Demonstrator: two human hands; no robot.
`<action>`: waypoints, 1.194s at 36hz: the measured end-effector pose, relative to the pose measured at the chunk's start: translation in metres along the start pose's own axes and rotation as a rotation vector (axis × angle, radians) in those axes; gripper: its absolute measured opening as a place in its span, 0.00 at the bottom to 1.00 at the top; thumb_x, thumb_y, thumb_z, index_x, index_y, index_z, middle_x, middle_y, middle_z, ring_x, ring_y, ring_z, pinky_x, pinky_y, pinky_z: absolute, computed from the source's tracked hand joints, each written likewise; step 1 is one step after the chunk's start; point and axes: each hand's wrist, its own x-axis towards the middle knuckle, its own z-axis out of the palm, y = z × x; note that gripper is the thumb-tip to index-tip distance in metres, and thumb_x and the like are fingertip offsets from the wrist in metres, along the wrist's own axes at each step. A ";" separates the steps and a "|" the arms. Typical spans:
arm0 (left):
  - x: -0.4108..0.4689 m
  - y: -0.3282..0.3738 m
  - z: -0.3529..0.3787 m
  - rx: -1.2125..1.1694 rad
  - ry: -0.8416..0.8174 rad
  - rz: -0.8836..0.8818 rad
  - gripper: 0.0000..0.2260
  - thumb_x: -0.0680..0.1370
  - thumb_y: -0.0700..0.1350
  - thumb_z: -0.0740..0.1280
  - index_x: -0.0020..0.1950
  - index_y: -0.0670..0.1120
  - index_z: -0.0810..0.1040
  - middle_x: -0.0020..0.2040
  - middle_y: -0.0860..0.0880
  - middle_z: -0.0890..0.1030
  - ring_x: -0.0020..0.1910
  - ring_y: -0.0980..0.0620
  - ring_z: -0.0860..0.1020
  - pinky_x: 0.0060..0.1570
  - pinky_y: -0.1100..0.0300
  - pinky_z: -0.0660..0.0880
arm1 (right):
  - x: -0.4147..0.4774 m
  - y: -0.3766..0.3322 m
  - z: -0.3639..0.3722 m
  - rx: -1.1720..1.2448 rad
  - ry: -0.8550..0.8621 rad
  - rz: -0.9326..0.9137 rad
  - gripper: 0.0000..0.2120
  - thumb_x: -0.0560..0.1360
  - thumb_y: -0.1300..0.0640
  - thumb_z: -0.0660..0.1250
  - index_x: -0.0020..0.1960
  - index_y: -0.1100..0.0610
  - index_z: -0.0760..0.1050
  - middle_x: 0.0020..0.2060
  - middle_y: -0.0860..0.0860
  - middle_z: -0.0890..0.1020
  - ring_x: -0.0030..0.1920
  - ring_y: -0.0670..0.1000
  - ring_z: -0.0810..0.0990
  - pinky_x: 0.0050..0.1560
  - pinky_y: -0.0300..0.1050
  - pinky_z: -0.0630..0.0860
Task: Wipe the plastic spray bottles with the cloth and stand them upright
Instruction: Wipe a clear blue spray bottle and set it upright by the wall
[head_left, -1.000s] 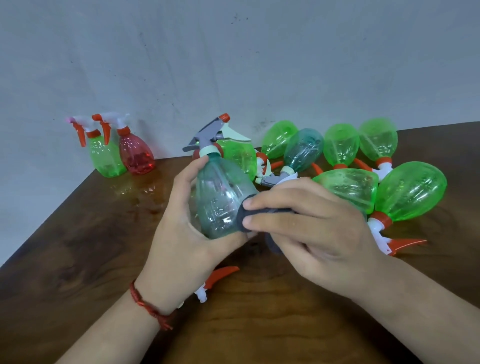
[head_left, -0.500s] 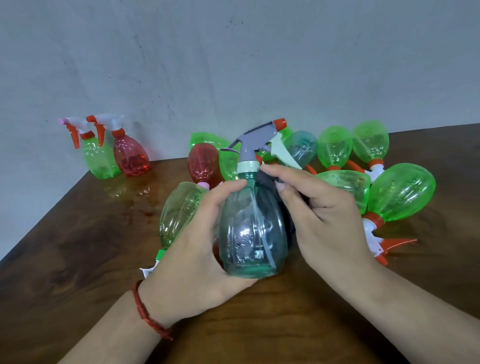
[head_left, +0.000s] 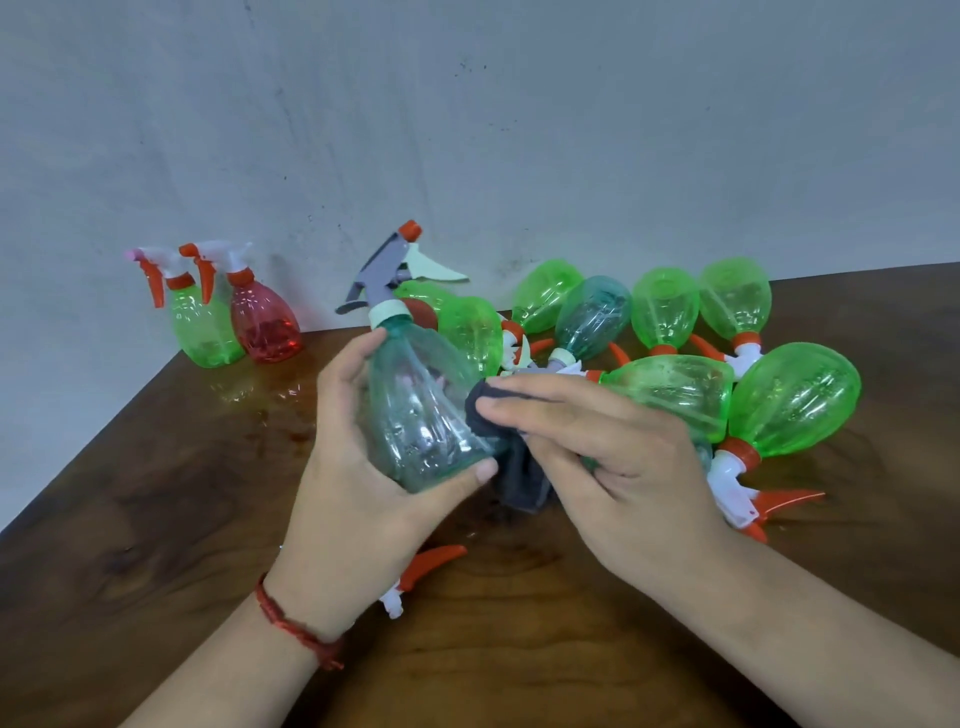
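Since half a second ago the teal bottle (head_left: 415, 410) has tipped from upright to leaning, nozzle up and left, and the right hand (head_left: 613, 467) has dropped from its neck to its side. On the table (head_left: 156, 519) a heap of bottles (head_left: 795, 400) lies along the far edge, toward the right. Above the table's middle, the left hand (head_left: 358, 509) wraps the teal bottle's base. The right hand holds the cloth (head_left: 514, 467) and presses it against the bottle. A green bottle (head_left: 205, 327) and a red bottle (head_left: 265, 325) stand upright at the far left corner.

Dark wooden table (head_left: 130, 545); grey scuffed wall (head_left: 467, 130) behind; red thread bracelet (head_left: 298, 626), perhaps braided.
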 end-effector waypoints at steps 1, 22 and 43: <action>0.000 0.001 0.000 -0.016 0.009 -0.012 0.49 0.66 0.46 0.88 0.80 0.55 0.63 0.73 0.53 0.76 0.72 0.47 0.78 0.68 0.46 0.79 | -0.001 0.000 0.000 -0.011 -0.010 -0.009 0.17 0.81 0.69 0.69 0.64 0.53 0.86 0.65 0.45 0.84 0.65 0.43 0.82 0.62 0.42 0.80; -0.006 0.008 0.008 0.027 -0.249 0.099 0.51 0.64 0.45 0.89 0.80 0.48 0.63 0.76 0.57 0.73 0.76 0.51 0.74 0.73 0.60 0.72 | 0.007 0.002 -0.002 0.020 0.057 0.148 0.17 0.84 0.68 0.66 0.67 0.53 0.84 0.64 0.44 0.84 0.66 0.44 0.82 0.66 0.40 0.78; -0.004 0.014 0.001 -0.065 -0.170 -0.015 0.50 0.65 0.43 0.87 0.79 0.48 0.62 0.72 0.53 0.76 0.72 0.47 0.78 0.67 0.49 0.80 | 0.004 -0.004 -0.002 0.033 0.033 0.116 0.17 0.83 0.68 0.67 0.65 0.52 0.85 0.65 0.44 0.84 0.66 0.43 0.81 0.67 0.41 0.77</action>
